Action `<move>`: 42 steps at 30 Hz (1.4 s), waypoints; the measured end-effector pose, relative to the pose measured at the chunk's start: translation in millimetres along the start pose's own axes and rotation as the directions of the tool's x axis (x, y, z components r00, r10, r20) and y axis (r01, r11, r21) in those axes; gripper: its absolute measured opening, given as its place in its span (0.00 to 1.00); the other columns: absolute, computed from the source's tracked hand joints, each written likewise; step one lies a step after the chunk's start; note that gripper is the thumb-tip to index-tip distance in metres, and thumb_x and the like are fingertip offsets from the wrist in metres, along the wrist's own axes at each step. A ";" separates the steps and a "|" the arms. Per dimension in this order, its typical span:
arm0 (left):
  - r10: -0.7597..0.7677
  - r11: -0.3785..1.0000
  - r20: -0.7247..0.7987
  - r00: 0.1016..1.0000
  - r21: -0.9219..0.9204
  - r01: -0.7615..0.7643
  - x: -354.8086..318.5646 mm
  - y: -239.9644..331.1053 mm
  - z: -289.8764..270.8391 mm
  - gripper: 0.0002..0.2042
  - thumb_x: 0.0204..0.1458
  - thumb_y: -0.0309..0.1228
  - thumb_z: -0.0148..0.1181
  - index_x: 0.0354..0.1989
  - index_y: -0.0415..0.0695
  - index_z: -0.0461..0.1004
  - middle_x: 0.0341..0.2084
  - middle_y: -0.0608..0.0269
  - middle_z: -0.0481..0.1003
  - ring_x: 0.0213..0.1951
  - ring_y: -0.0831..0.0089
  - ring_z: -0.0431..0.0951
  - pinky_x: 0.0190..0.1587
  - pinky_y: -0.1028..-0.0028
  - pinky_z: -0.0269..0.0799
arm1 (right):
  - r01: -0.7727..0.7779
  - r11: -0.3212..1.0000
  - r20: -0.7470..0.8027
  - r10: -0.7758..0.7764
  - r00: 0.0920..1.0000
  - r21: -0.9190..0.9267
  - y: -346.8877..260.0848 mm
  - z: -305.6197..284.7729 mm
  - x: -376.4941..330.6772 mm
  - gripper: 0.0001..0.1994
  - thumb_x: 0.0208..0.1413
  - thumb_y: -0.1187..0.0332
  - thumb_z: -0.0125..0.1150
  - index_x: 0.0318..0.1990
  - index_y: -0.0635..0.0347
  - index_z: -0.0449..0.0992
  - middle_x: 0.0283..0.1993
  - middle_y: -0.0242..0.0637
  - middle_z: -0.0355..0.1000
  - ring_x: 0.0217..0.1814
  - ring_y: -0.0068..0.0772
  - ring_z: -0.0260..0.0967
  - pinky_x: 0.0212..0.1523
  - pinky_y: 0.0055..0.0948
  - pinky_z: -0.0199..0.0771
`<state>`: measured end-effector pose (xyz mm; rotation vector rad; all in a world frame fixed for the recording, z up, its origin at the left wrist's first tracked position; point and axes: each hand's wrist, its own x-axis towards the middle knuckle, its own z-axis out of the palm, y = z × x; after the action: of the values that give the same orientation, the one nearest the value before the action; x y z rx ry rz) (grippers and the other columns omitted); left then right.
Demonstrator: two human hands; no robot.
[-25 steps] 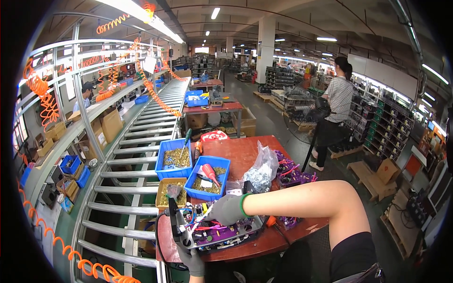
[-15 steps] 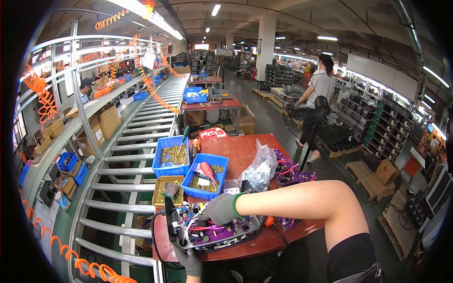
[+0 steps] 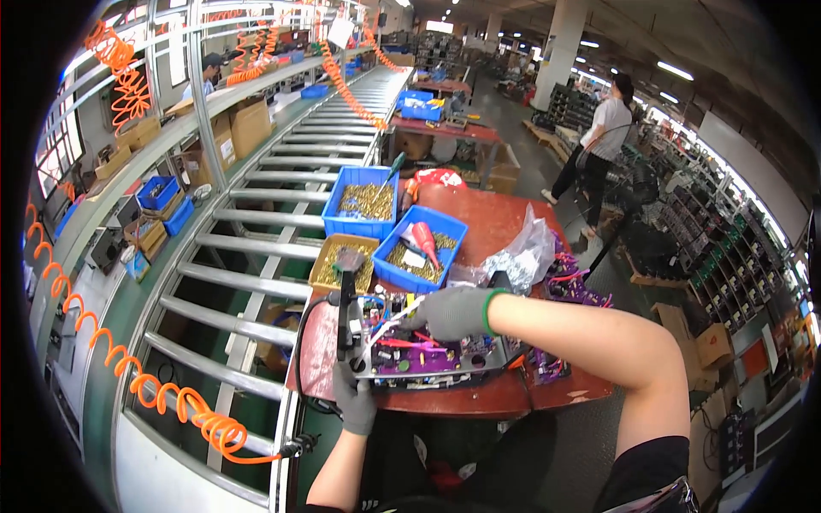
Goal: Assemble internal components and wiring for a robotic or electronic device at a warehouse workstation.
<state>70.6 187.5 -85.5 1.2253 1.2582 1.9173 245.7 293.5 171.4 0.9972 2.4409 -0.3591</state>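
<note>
A circuit board unit [image 3: 410,357] lies on the near part of the red table, with purple boards, coloured wires and a metal frame. My left hand [image 3: 353,400], in a grey glove, grips its near left corner beside an upright black end plate [image 3: 345,316]. Some of those fingers are behind the frame. Over the unit's far side is my gloved right hand [image 3: 460,313], its fingers drawn together and pointing down among the parts. White wires [image 3: 386,328] run right beside its fingertips. Whatever those fingers pinch is hidden.
Two blue bins [image 3: 359,224] and a cardboard box [image 3: 327,272] hold brass-coloured small parts; a red-and-white bottle [image 3: 425,243] lies in the nearer bin. A clear plastic bag [image 3: 523,256] and more purple boards [image 3: 575,275] are at right. A roller conveyor [image 3: 248,256] runs along the left.
My view has swung left and down, so the table sits higher and farther right. More of my left forearm shows. Both hands stay at the unit. A person in the aisle has walked on.
</note>
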 end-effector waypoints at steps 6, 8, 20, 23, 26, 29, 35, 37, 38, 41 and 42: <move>-0.011 1.000 -0.019 1.000 0.024 0.012 -4.0 -7.7 -5.1 0.29 0.55 0.34 0.59 0.61 0.27 0.60 0.55 0.44 0.69 0.56 0.58 0.71 0.59 0.63 0.64 | -0.043 0.991 0.023 0.046 0.999 -0.127 -17.7 -13.6 -5.1 0.30 0.53 0.73 0.46 0.64 0.33 0.70 0.56 0.44 0.73 0.56 0.45 0.73 0.55 0.41 0.73; 0.027 0.999 -0.059 0.998 0.035 -0.025 -0.3 -2.4 -0.8 0.29 0.55 0.35 0.59 0.60 0.28 0.61 0.53 0.44 0.69 0.55 0.59 0.71 0.58 0.63 0.65 | 0.012 0.988 -0.047 -0.020 0.999 -0.156 -7.6 -8.7 -12.0 0.28 0.54 0.71 0.46 0.63 0.34 0.71 0.56 0.44 0.74 0.56 0.44 0.73 0.54 0.42 0.73; 0.031 0.999 -0.030 0.999 -0.015 -0.032 1.6 9.5 3.8 0.28 0.48 0.24 0.50 0.61 0.30 0.60 0.52 0.48 0.69 0.55 0.61 0.71 0.59 0.65 0.65 | -0.057 0.973 0.014 0.062 0.998 -0.223 -11.4 -5.2 -19.8 0.28 0.52 0.69 0.46 0.63 0.38 0.71 0.47 0.47 0.77 0.50 0.47 0.76 0.48 0.48 0.76; -0.013 0.999 0.003 1.000 -0.031 0.013 2.6 8.9 0.7 0.29 0.47 0.23 0.49 0.62 0.30 0.59 0.53 0.48 0.68 0.57 0.62 0.70 0.60 0.65 0.64 | -0.041 0.992 0.024 0.044 0.999 -0.121 -8.5 -4.4 -15.7 0.28 0.51 0.72 0.46 0.62 0.40 0.72 0.45 0.49 0.77 0.48 0.48 0.76 0.47 0.47 0.76; -0.060 0.998 0.054 0.997 -0.016 0.061 1.9 12.9 -4.1 0.30 0.47 0.22 0.49 0.63 0.31 0.58 0.54 0.48 0.67 0.58 0.62 0.69 0.62 0.66 0.63 | -0.041 0.999 0.096 0.038 0.995 0.023 -3.5 -11.1 -6.7 0.24 0.52 0.70 0.48 0.58 0.47 0.75 0.52 0.45 0.76 0.53 0.49 0.74 0.52 0.46 0.74; -0.078 0.996 0.040 0.996 -0.031 0.079 3.7 17.7 -2.8 0.29 0.48 0.22 0.50 0.63 0.31 0.59 0.53 0.49 0.68 0.56 0.63 0.70 0.59 0.66 0.65 | -0.039 0.999 0.077 0.037 0.996 0.036 -7.6 -16.8 -7.1 0.25 0.50 0.72 0.48 0.57 0.45 0.77 0.49 0.46 0.77 0.49 0.48 0.76 0.50 0.44 0.75; -0.044 0.998 0.028 0.999 0.044 0.043 1.5 10.1 -4.8 0.29 0.47 0.21 0.53 0.62 0.30 0.59 0.50 0.50 0.70 0.54 0.65 0.71 0.55 0.69 0.67 | -0.015 0.999 0.115 0.020 0.993 -0.042 -3.2 -15.5 7.1 0.26 0.49 0.74 0.48 0.57 0.43 0.77 0.46 0.44 0.78 0.47 0.48 0.76 0.48 0.43 0.75; -0.015 0.998 0.050 0.999 -0.064 0.018 3.3 15.5 -1.6 0.29 0.48 0.23 0.55 0.61 0.29 0.59 0.51 0.49 0.70 0.55 0.65 0.71 0.55 0.68 0.67 | -0.023 0.999 0.116 0.027 0.993 -0.041 -4.4 -14.7 5.8 0.25 0.50 0.74 0.48 0.56 0.43 0.77 0.46 0.44 0.78 0.47 0.49 0.76 0.49 0.43 0.76; -0.008 0.998 0.056 0.998 -0.062 0.012 2.6 14.4 -2.2 0.29 0.48 0.23 0.55 0.61 0.29 0.59 0.51 0.49 0.70 0.55 0.65 0.71 0.55 0.68 0.67 | -0.039 0.999 0.073 0.042 0.996 -0.036 -3.0 -11.1 6.5 0.19 0.53 0.70 0.49 0.51 0.50 0.79 0.46 0.47 0.78 0.47 0.50 0.76 0.48 0.46 0.75; -0.020 0.999 0.030 0.999 0.030 0.019 0.2 -0.1 -3.2 0.30 0.50 0.26 0.55 0.62 0.28 0.58 0.53 0.48 0.69 0.55 0.63 0.71 0.56 0.67 0.67 | -0.023 0.994 0.038 0.027 0.999 -0.103 0.7 -3.9 11.4 0.15 0.56 0.67 0.50 0.46 0.53 0.81 0.47 0.47 0.78 0.48 0.51 0.76 0.47 0.48 0.75; 0.005 0.999 0.006 1.000 0.042 -0.005 1.2 -4.4 -2.0 0.31 0.51 0.26 0.55 0.63 0.28 0.57 0.54 0.47 0.69 0.56 0.62 0.71 0.58 0.66 0.66 | 0.015 0.984 0.056 -0.005 0.998 -0.177 1.6 -2.4 10.4 0.15 0.56 0.67 0.50 0.48 0.50 0.81 0.47 0.46 0.78 0.48 0.50 0.76 0.46 0.48 0.76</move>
<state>68.1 189.5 -89.4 1.2554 1.3003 1.8980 239.5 301.7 168.0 0.8869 2.3809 -0.1670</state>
